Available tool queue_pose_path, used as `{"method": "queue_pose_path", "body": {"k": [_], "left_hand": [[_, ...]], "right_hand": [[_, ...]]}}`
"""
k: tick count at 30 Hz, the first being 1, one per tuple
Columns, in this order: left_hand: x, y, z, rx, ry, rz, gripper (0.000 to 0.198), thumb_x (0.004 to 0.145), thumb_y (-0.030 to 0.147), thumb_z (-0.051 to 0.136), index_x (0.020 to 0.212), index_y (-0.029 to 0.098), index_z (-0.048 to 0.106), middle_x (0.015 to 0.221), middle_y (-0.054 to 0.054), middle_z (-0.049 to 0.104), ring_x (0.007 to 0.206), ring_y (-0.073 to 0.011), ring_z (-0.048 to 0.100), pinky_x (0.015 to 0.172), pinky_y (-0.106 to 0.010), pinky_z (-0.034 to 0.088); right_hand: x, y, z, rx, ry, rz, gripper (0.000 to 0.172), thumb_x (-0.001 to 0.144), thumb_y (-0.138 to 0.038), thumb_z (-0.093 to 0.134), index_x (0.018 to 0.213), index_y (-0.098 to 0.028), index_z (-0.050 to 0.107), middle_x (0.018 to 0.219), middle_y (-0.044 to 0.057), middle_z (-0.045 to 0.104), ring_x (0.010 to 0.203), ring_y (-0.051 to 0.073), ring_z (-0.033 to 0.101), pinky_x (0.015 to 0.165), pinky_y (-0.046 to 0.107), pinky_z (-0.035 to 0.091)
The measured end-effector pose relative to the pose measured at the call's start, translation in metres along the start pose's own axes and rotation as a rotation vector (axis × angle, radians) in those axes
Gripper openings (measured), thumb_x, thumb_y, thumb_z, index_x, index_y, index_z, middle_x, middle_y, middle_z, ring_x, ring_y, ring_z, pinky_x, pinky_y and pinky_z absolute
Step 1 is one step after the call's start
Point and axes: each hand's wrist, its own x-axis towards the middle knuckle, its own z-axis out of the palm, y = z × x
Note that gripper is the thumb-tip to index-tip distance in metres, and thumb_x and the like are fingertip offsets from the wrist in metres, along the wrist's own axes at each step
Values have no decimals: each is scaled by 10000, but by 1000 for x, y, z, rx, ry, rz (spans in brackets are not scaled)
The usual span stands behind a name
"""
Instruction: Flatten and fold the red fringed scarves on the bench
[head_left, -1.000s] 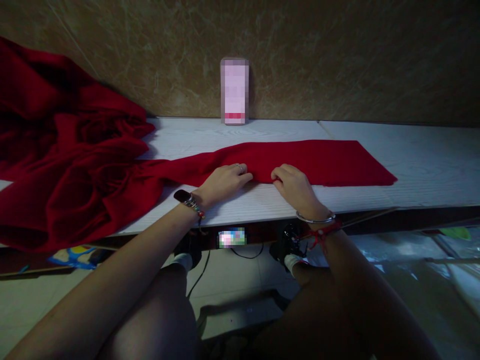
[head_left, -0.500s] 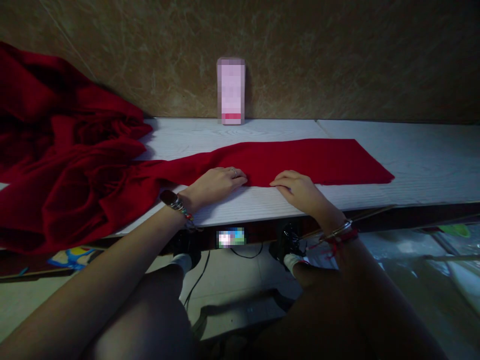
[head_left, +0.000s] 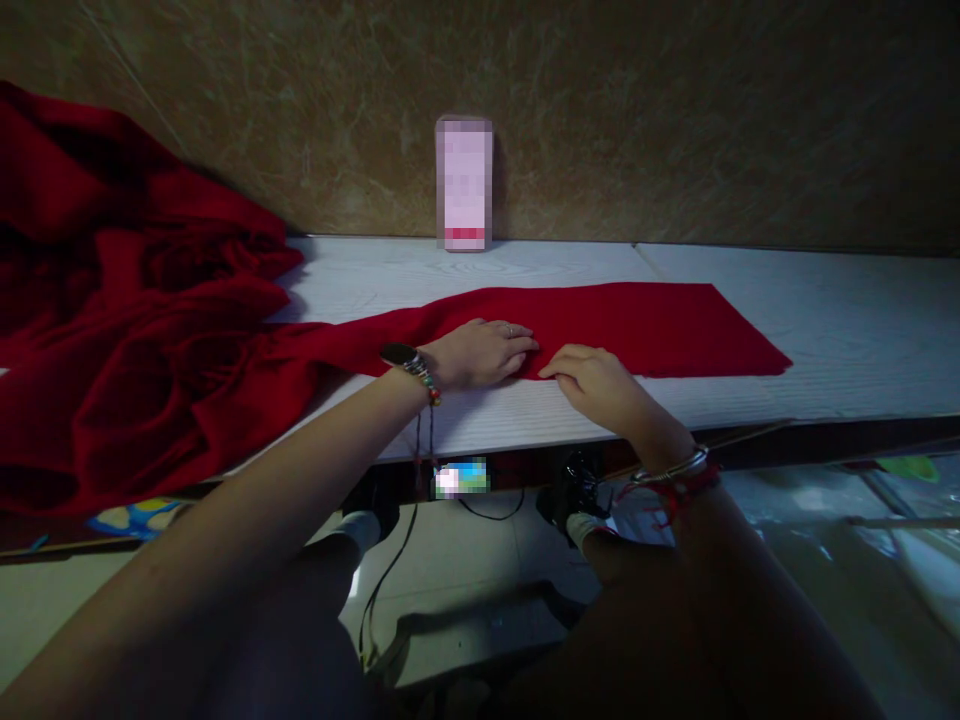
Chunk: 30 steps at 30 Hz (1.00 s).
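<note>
A long red cloth (head_left: 660, 325) lies flat across the white table (head_left: 840, 340), its right end cut at a slant. Leftward it runs into a big crumpled heap of the same red fabric (head_left: 127, 330). My left hand (head_left: 487, 350) lies flat on the cloth near its front edge, fingers stretched out and together, a ring on one finger. My right hand (head_left: 592, 385) sits just to the right of it at the cloth's front edge, fingers curled with the tips pinching the hem.
A phone (head_left: 464, 183) stands upright against the brown marbled wall at the back of the table. Under the table are a cable, dark shoes and a tiled floor. The table's front edge runs just below my hands.
My left hand has slid forward and right onto the cloth, flattening it. My right hand has stayed at the hem, shifting slightly back.
</note>
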Motion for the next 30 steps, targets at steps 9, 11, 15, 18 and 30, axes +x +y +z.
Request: {"method": "queue_pose_path", "body": {"k": [9,11,15,18,30], "left_hand": [[20,-5,10,-13,-6,-288,497,959,342,224,1432,208,301,1534,-64,238,1399,-215,220,1101,-440,224],[21,-6,7,-3,40,-337,474,948,321,255,1392,205,373,1502,-70,320,1369,-213,289,1082,-442,257],[17,-13,-4,55,217,-475,436,900,256,367,1319,187,463,1477,-110,355,1354,-260,303,1074,-502,243],[13,-24,-12,11,198,-651,482,865,249,441,1336,147,443,1393,-166,451,1283,-310,402,1046,-548,278],[20,-23,-37,-16,39,-193,334,752,203,534,1050,191,683,983,-65,705,894,-200,624,795,-290,478]], "right_hand": [[3,0,2,21,23,1,329,752,-8,415,799,-163,702,867,71,685,847,184,609,794,304,441],[3,2,2,37,33,-19,321,746,-7,419,779,-171,693,850,61,680,829,175,606,787,293,444],[3,4,4,68,48,-23,302,748,-15,419,766,-170,678,836,62,670,806,174,597,774,295,447],[2,4,5,82,55,-16,295,754,-24,419,767,-176,672,835,60,662,807,175,592,779,303,445],[1,1,8,49,68,30,276,769,-48,423,771,-196,657,844,57,645,826,190,570,779,322,431]]}}
